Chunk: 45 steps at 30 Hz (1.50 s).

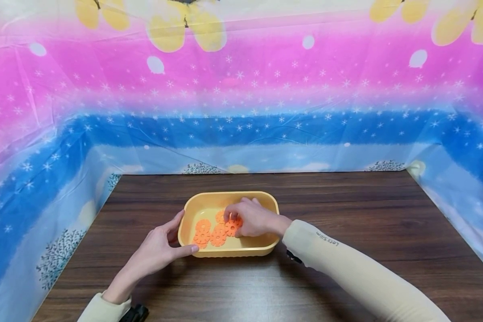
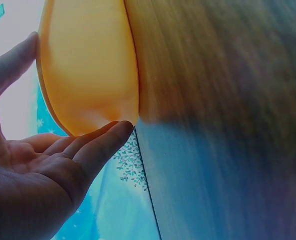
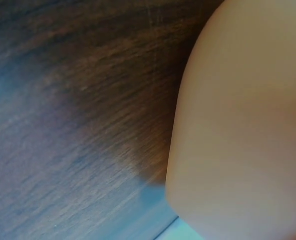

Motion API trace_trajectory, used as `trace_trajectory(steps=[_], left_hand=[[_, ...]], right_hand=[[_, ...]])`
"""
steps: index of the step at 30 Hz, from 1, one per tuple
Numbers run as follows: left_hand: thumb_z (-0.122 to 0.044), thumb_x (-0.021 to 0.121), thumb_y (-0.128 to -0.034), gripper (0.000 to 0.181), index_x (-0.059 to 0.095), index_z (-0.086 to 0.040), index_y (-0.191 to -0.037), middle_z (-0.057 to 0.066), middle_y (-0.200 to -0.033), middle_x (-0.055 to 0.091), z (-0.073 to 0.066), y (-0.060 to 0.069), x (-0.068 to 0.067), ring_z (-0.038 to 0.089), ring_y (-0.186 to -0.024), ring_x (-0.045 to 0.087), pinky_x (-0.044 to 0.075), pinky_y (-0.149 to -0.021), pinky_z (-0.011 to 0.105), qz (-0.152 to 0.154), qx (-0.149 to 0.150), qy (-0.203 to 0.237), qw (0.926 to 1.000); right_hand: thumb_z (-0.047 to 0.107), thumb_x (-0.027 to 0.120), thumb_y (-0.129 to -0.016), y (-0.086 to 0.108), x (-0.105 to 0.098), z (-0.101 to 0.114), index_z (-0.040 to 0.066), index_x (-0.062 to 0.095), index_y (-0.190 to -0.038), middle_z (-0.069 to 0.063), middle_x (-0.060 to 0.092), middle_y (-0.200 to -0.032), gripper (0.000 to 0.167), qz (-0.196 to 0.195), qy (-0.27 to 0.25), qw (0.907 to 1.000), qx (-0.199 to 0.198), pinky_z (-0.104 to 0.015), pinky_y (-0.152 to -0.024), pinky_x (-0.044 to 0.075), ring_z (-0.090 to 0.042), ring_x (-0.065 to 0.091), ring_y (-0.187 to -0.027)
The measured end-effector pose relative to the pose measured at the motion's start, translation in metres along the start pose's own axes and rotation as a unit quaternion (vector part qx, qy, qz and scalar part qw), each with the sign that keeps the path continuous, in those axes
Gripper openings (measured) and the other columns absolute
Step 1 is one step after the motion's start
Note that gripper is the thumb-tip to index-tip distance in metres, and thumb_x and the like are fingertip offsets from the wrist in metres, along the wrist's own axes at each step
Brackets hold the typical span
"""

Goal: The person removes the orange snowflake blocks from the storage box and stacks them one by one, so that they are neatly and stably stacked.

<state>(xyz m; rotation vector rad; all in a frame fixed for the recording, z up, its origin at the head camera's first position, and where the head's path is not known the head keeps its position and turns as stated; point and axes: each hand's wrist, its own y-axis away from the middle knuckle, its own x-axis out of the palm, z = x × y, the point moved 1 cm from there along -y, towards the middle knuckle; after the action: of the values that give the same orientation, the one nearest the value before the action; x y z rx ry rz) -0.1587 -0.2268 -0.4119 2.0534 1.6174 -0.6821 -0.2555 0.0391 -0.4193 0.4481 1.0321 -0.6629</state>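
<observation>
Left hand (image 1: 157,248), head view: reaches in from the left of the yellow tray (image 1: 229,253) and grips its left end, thumb laid over the near rim, fingers set against the end wall. Right hand (image 1: 255,219): enters across the tray's right end, wrist above the rim, knuckles uppermost, fingers bent downward onto orange flower-shaped pieces (image 1: 218,235). Contact is visible; whether a piece is pinched cannot be told. The pieces overlap inside the tray, from its left side to its middle. The tray rests on the wooden table (image 1: 326,201), with a printed cloth (image 1: 241,129) behind it.

Left wrist view: the palm is turned toward the camera; the thumb is extended along one side of the tray, the fingertips touching its end.

Right wrist view: a smooth tan surface (image 3: 237,125), too blurred to identify, stands beside bare tabletop.
</observation>
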Motion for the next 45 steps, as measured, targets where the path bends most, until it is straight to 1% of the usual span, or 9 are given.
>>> trace_trajectory(steps=[8, 14, 17, 20, 23, 28, 33, 38, 45], left_hand=[[-0.029, 0.088, -0.0861, 0.104, 0.025, -0.001, -0.164, 0.025, -0.154, 0.051, 0.0003, 0.0, 0.0004, 0.034, -0.131, 0.061, 0.061, -0.093, 0.035, 0.0, 0.003, 0.011, 0.9999], [-0.031, 0.088, -0.086, 0.105, 0.025, -0.001, -0.164, 0.025, -0.155, 0.049, 0.0004, 0.0001, 0.0004, 0.034, -0.132, 0.06, 0.061, -0.093, 0.035, 0.0, 0.0, 0.007, 1.0], [-0.031, 0.088, -0.0863, 0.105, 0.025, -0.001, -0.164, 0.025, -0.155, 0.049, 0.0004, 0.0001, 0.0007, 0.035, -0.132, 0.06, 0.06, -0.094, 0.036, 0.0, 0.003, 0.002, 1.0], [-0.031, 0.088, -0.0862, 0.105, 0.025, -0.001, -0.164, 0.026, -0.155, 0.049, 0.001, -0.0001, 0.0008, 0.035, -0.132, 0.06, 0.06, -0.094, 0.036, 0.0, 0.004, 0.002, 1.0], [-0.031, 0.088, -0.0859, 0.105, 0.025, -0.001, -0.164, 0.025, -0.155, 0.049, 0.0013, -0.0002, 0.0006, 0.034, -0.132, 0.06, 0.06, -0.094, 0.036, -0.001, 0.002, 0.003, 1.0], [-0.031, 0.087, -0.0867, 0.104, 0.025, -0.001, -0.164, 0.024, -0.156, 0.048, 0.0012, -0.0006, -0.0001, 0.035, -0.133, 0.059, 0.06, -0.095, 0.037, 0.0, 0.002, -0.001, 1.0], [-0.032, 0.087, -0.0869, 0.104, 0.025, -0.001, -0.164, 0.024, -0.156, 0.047, 0.001, -0.0008, -0.0002, 0.035, -0.134, 0.059, 0.06, -0.096, 0.038, 0.001, 0.001, -0.003, 1.0], [-0.032, 0.087, -0.087, 0.104, 0.025, -0.002, -0.165, 0.024, -0.157, 0.046, 0.0004, 0.0, -0.0003, 0.035, -0.135, 0.058, 0.059, -0.096, 0.038, 0.001, 0.002, -0.006, 1.0], [-0.032, 0.087, -0.087, 0.104, 0.025, -0.002, -0.165, 0.024, -0.157, 0.047, 0.0002, -0.0002, -0.0005, 0.035, -0.135, 0.058, 0.06, -0.095, 0.037, 0.004, 0.0, -0.005, 1.0]], right_hand=[[0.019, 0.091, -0.082, 0.0003, -0.001, -0.0008, 0.024, 0.075, -0.112, 0.011, 0.07, -0.103, 0.035, 0.009, -0.005, 0.9999, -0.008, -0.035, -0.092, 0.036, -0.015, 0.054, -0.105], [0.015, 0.092, -0.08, -0.0001, -0.0013, -0.0014, 0.022, 0.078, -0.111, 0.009, 0.073, -0.1, 0.034, 0.013, -0.022, 0.9995, -0.02, -0.039, -0.095, 0.038, -0.017, 0.06, -0.103], [0.013, 0.091, -0.081, -0.0008, -0.0013, -0.0017, 0.021, 0.079, -0.11, 0.008, 0.073, -0.098, 0.033, 0.016, -0.031, 0.9991, -0.023, -0.037, -0.095, 0.042, -0.016, 0.063, -0.099], [0.012, 0.09, -0.082, -0.0015, -0.0015, -0.0015, 0.019, 0.079, -0.111, 0.008, 0.073, -0.098, 0.032, 0.021, -0.041, 0.9987, -0.023, -0.032, -0.092, 0.046, -0.016, 0.063, -0.097], [0.009, 0.088, -0.084, -0.0016, -0.0014, -0.0009, 0.017, 0.079, -0.113, 0.007, 0.072, -0.1, 0.032, 0.027, -0.053, 0.998, -0.02, -0.027, -0.086, 0.05, -0.017, 0.064, -0.095], [0.008, 0.088, -0.083, -0.0023, -0.0006, -0.0009, 0.014, 0.078, -0.115, 0.004, 0.07, -0.094, 0.034, 0.025, -0.064, 0.9975, -0.017, -0.024, -0.077, 0.05, -0.014, 0.06, -0.085], [0.008, 0.092, -0.079, -0.003, 0.0004, -0.0016, 0.011, 0.078, -0.115, 0.001, 0.071, -0.089, 0.039, 0.016, -0.063, 0.9976, -0.024, -0.023, -0.072, 0.05, -0.011, 0.058, -0.078], [0.006, 0.093, -0.077, -0.0029, 0.0004, -0.0021, 0.008, 0.078, -0.119, 0.002, 0.073, -0.094, 0.045, 0.018, -0.064, 0.9975, -0.022, -0.023, -0.072, 0.053, -0.014, 0.063, -0.08], [0.007, 0.092, -0.077, -0.0011, 0.0009, -0.0025, 0.01, 0.077, -0.123, 0.001, 0.069, -0.101, 0.048, 0.029, -0.044, 0.9979, -0.037, -0.023, -0.075, 0.05, -0.014, 0.061, -0.083]])
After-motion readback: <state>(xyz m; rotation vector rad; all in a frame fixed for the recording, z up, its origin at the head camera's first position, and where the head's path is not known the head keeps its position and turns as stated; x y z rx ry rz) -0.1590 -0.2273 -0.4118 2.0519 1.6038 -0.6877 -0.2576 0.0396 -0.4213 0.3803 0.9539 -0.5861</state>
